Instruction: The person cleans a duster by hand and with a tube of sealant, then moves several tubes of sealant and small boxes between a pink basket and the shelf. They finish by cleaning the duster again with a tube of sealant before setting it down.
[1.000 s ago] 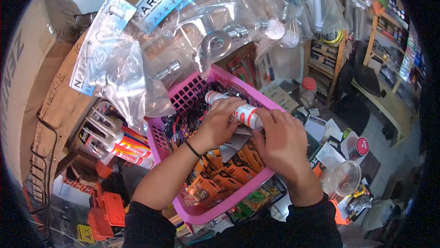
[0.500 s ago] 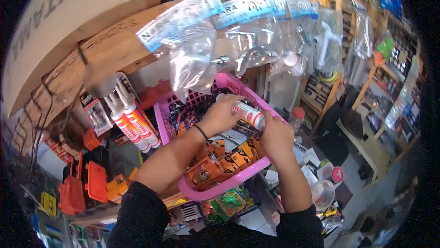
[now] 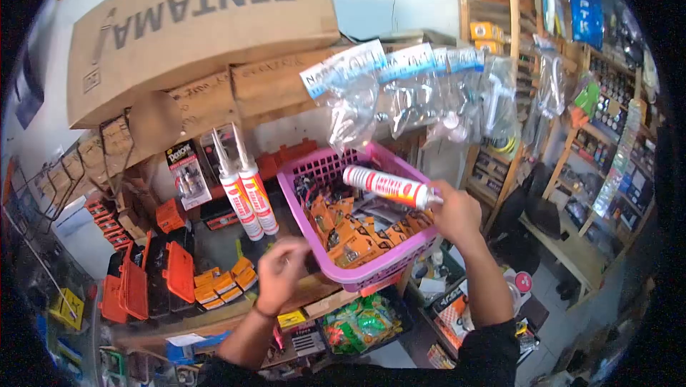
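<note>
My right hand (image 3: 457, 210) grips the nozzle end of a white and red silicone sealant tube (image 3: 386, 185), which lies nearly level above the pink basket (image 3: 371, 267). Orange packets (image 3: 357, 240) fill the basket's front part. My left hand (image 3: 284, 267) is left of the basket, its fingers curled and blurred; whether anything is in them cannot be made out. Two more sealant tubes (image 3: 247, 205) stand upright with their nozzles up, behind my left hand.
Plastic bags with blue-white labels (image 3: 351, 112) hang above the basket. Orange cases (image 3: 179, 271) and small yellow-orange boxes (image 3: 227, 283) sit at the left. A large cardboard box (image 3: 200, 30) rests on top. Wooden shelves (image 3: 600, 130) stand at the right.
My left hand has let go of the sealant tube and moved left, out of the basket. My right hand still holds the tube, now more fully visible. The view has shifted.
</note>
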Available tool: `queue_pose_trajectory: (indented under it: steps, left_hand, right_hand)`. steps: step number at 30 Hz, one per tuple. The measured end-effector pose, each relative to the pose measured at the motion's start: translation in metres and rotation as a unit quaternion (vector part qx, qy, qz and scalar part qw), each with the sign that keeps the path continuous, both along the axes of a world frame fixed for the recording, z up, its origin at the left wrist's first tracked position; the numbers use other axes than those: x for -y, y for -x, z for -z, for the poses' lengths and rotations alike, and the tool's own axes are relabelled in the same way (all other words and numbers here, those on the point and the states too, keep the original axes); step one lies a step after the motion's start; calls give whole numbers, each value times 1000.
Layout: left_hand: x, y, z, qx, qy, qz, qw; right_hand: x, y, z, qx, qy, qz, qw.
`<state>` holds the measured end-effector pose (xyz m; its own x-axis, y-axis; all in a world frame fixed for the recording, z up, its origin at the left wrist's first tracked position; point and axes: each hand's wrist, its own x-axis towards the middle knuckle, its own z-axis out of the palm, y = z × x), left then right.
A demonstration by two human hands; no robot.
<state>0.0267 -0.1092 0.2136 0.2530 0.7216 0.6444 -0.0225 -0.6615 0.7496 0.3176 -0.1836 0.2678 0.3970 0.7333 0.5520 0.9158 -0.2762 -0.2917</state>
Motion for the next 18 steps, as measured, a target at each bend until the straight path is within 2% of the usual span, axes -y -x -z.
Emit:
queue_pose_trajectory:
  steps: [1, 3, 4, 5, 6, 8, 9, 11, 13, 16, 17, 18]
  left_hand:
    - [8, 24, 15, 96, 116, 11, 988]
    - [16, 66, 52, 205, 133, -19, 969]
    - [26, 78, 59, 224, 136, -25, 965]
    - [38, 91, 66, 242, 141, -31, 959]
    - [49, 105, 80, 244, 142, -31, 959]
    - [64, 129, 104, 241, 227, -27, 943]
    - [70, 135, 107, 245, 228, -25, 942]
    - [82, 146, 111, 237, 217, -74, 944]
    - [88, 158, 108, 244, 212, -72, 944]
    - [95, 169, 82, 149, 23, -144, 978]
    - [91, 180, 85, 44, -64, -214, 974]
    - [95, 182, 71, 1, -93, -199, 976]
  right_hand:
    - [9, 5, -4, 9, -8, 2, 1000]
    - [26, 18, -12, 8, -27, -75, 997]
    - [34, 26, -15, 31, -44, -106, 993]
    - [40, 34, -20, 33, -44, -108, 993]
    - [47, 42, -24, 89, -57, -130, 986]
    - [64, 63, -42, 220, -75, -175, 957]
    - [71, 75, -52, 224, -73, -174, 956]
    - [81, 100, -69, 366, -87, -224, 899]
    - [85, 124, -81, 401, -80, -260, 875]
    - [83, 165, -87, 451, -36, -343, 823]
    - [81, 180, -85, 465, -1, -381, 799]
    - [79, 195, -80, 505, -13, -411, 759]
